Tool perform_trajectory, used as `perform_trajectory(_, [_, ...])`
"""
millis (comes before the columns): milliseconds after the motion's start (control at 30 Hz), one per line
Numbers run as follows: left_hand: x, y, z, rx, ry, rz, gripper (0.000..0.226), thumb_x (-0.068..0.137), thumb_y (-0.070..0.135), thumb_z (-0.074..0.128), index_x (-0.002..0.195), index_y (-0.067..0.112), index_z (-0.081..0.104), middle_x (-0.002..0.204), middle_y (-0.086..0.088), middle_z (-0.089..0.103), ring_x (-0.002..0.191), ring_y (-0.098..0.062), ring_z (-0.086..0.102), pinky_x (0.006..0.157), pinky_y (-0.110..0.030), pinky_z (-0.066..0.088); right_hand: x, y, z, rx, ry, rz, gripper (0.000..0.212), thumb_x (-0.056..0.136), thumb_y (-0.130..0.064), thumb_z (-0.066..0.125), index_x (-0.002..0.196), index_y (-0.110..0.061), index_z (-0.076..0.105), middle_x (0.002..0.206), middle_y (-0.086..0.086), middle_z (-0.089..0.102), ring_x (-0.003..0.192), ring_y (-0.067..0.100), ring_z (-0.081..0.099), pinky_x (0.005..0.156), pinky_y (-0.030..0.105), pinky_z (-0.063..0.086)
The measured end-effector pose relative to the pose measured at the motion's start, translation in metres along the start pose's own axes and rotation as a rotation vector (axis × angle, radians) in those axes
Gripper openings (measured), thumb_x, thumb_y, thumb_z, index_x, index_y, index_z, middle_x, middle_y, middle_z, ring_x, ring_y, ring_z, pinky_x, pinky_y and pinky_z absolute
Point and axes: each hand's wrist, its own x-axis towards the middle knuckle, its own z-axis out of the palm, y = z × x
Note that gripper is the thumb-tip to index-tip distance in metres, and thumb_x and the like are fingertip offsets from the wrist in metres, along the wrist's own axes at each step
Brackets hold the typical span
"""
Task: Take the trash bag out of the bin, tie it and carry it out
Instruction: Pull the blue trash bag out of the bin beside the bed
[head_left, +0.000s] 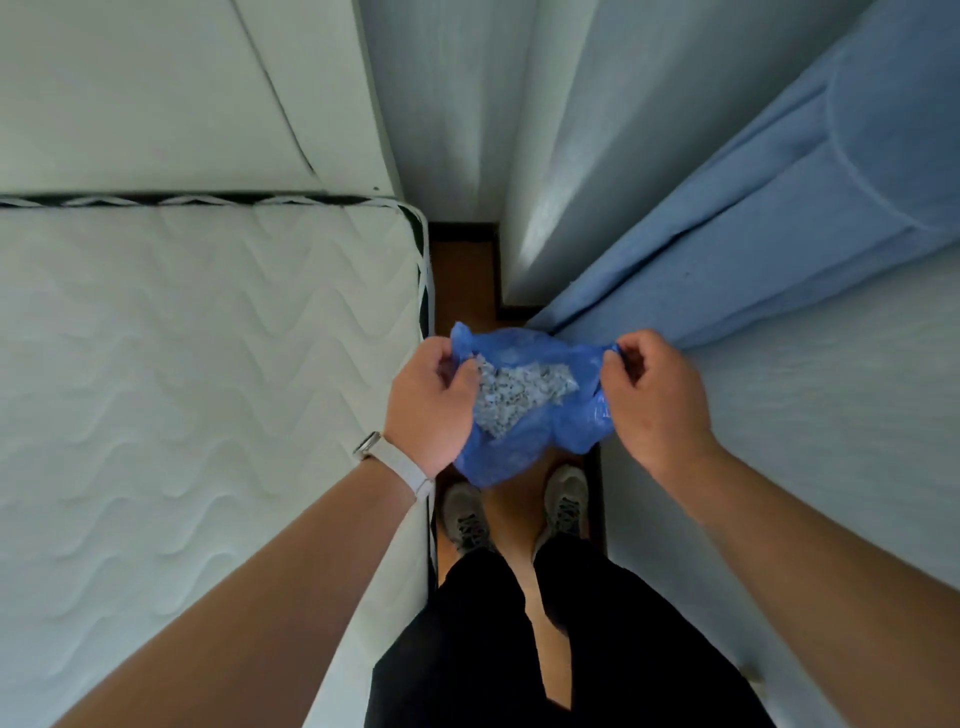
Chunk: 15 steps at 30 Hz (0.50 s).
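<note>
While held low | left hand (434, 402), right hand (657, 395) pinch trash bag (535, 415) rim

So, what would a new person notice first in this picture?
First the blue trash bag, held open at center between the left hand and the right hand, with grey scraps inside. Then the white quilted mattress on the left and a blue cover on the right.

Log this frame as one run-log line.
stage: tying | blue trash bag: out of bin, mouth open, held over floor | left hand: grips left edge | right hand: grips right edge | knot: none
</note>
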Motion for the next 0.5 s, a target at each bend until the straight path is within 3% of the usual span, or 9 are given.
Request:
perform_trajectory(100, [-0.017, 0.034, -0.023, 0.005, -0.020, 0.115, 0.008, 0.086, 0.014, 0.057, 0.080, 0.018, 0.057, 0.068, -0.002, 0.057, 0.058, -0.013, 0.049, 0.059, -0.031, 0.040, -0.015, -0.030, -0.032, 0.025, 0.037, -0.037, 0.006, 0.090, -0.021, 0.060, 0.087, -0.015, 0.060, 0.075, 0.004, 0.063, 0.072, 0.024, 0.059, 0.065, 0.028, 0.039])
perform_trajectory(200, [-0.031, 0.068, -0.046, 0.048, 0.045, 0.285, 0.006, 0.083, 0.013, 0.061, 0.081, 0.008, 0.061, 0.083, -0.013, 0.061, 0.076, -0.019, 0.057, 0.071, -0.036, 0.048, -0.028, -0.065, -0.062, 0.089, 0.049, -0.076, 0.003, 0.089, -0.019, 0.061, 0.087, -0.017, 0.060, 0.073, 0.003, 0.064, 0.069, 0.023, 0.060, 0.069, 0.033, 0.046])
perform_trajectory(333, [-0.052, 0.121, -0.075, 0.038, 0.090, 0.501, 0.003, 0.080, 0.014, 0.060, 0.081, 0.012, 0.061, 0.108, 0.000, 0.060, 0.096, 0.004, 0.053, 0.084, -0.009, 0.039, -0.040, -0.110, -0.106, 0.118, 0.057, -0.161, 0.011, 0.088, -0.020, 0.063, 0.080, -0.025, 0.057, 0.064, -0.007, 0.057, 0.060, 0.003, 0.054, 0.060, 0.017, 0.039])
perform_trajectory(433, [-0.073, 0.163, -0.091, -0.063, 0.055, 0.530, 0.005, 0.083, 0.015, 0.062, 0.085, 0.019, 0.059, 0.115, 0.010, 0.062, 0.105, 0.003, 0.056, 0.090, -0.016, 0.042, -0.046, -0.142, -0.141, 0.127, 0.047, -0.246, 0.010, 0.087, -0.020, 0.063, 0.079, -0.026, 0.059, 0.068, -0.007, 0.058, 0.062, 0.005, 0.054, 0.060, 0.014, 0.038])
perform_trajectory(500, [-0.087, 0.192, -0.100, -0.180, -0.002, 0.495, 0.006, 0.084, 0.019, 0.060, 0.089, 0.018, 0.061, 0.110, 0.013, 0.067, 0.101, -0.004, 0.062, 0.089, -0.025, 0.047, -0.048, -0.163, -0.164, 0.136, 0.066, -0.337, 0.008, 0.085, -0.017, 0.064, 0.081, -0.023, 0.061, 0.074, -0.007, 0.060, 0.068, 0.008, 0.056, 0.065, 0.018, 0.041])
